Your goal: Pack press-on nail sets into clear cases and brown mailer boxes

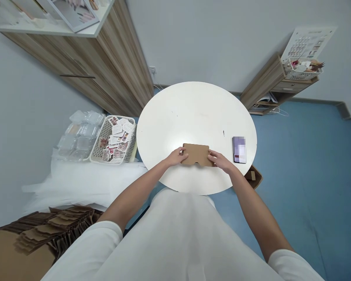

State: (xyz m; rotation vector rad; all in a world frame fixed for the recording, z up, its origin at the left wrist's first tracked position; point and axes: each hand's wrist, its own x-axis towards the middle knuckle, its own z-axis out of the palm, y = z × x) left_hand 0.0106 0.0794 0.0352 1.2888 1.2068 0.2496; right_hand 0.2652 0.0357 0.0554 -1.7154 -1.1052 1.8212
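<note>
Left hand (175, 157): fingers bent, slightly parted, pinching the left end of a flat brown cardboard box (195, 153). Right hand (220, 160): same at the right end, thumb and fingers closed on the edge, small gaps between fingers. Box is in the middle of the frame, long side across, notch in its near edge; can't tell if it's resting on the table or slightly lifted.

White oval table (193, 113) under it, a few small dark marks on top. Phone (239, 150) near the table's right edge, screen pixelated. Open carton (254, 176) on the floor, partly under the table's lower right.

Left of frame: white basket (130, 118) of printed cards and small packets, clear plastic boxes (84, 132) beside it, white sheets (84, 177) below. Lower left: stacked flattened cardboard (55, 226). Upper left: wood-grain cabinet (117, 58). Upper right: small shelf unit (265, 82) carrying another white basket (301, 73), contents mixed. Blue floor (318, 164).
</note>
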